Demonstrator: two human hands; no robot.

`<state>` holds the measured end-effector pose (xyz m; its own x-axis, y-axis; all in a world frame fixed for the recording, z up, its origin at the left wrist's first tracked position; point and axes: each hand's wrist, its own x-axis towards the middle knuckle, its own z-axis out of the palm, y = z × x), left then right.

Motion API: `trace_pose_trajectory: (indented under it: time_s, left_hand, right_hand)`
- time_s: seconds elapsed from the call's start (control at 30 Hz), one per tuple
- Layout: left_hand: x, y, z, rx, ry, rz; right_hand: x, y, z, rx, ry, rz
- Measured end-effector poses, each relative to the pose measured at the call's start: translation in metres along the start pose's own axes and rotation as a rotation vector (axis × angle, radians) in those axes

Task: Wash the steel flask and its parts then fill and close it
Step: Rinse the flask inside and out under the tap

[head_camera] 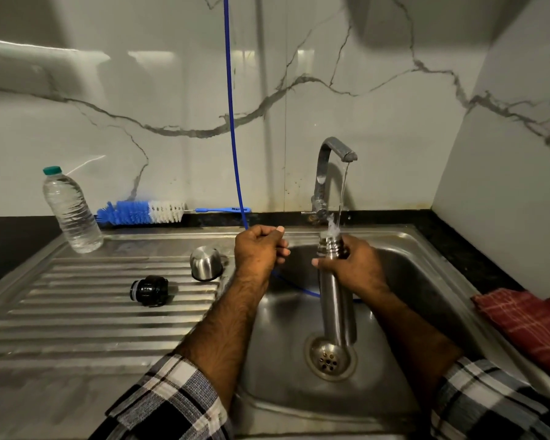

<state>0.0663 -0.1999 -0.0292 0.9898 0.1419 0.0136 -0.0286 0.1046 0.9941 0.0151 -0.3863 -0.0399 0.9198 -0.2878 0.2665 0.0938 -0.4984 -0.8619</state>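
Checked sleeves frame the basin; right hand (pixel 351 268) fingers wrap the tall steel flask (pixel 335 300) under running tap (pixel 331 163) water; left hand (pixel 259 249) fingers curl, apparently pinching the thin blue hose (pixel 232 122).

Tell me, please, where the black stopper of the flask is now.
The black stopper lies on its side on the ribbed draining board, left of the sink basin and just left of the upturned steel cup.
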Motion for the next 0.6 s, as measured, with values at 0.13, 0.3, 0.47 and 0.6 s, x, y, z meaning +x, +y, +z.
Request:
trace_pose_trajectory:
  time_s: [0.13, 0.3, 0.47, 0.6]
  left_hand:
    - [0.003, -0.001, -0.001, 0.000, 0.009, 0.001]
    - [0.001, -0.001, 0.001, -0.015, -0.002, -0.006]
    - [0.002, -0.001, 0.000, -0.020, -0.003, 0.011]
    - [0.001, 0.000, -0.002, -0.031, -0.001, 0.010]
  right_hand:
    - [0.011, -0.016, -0.006, 0.096, 0.180, -0.049]
    - [-0.001, -0.008, 0.002, 0.036, 0.052, 0.000]
    - [0.004, -0.008, -0.004, 0.050, 0.077, -0.016]
    - [0.006, -0.008, -0.004, 0.046, 0.136, -0.022]
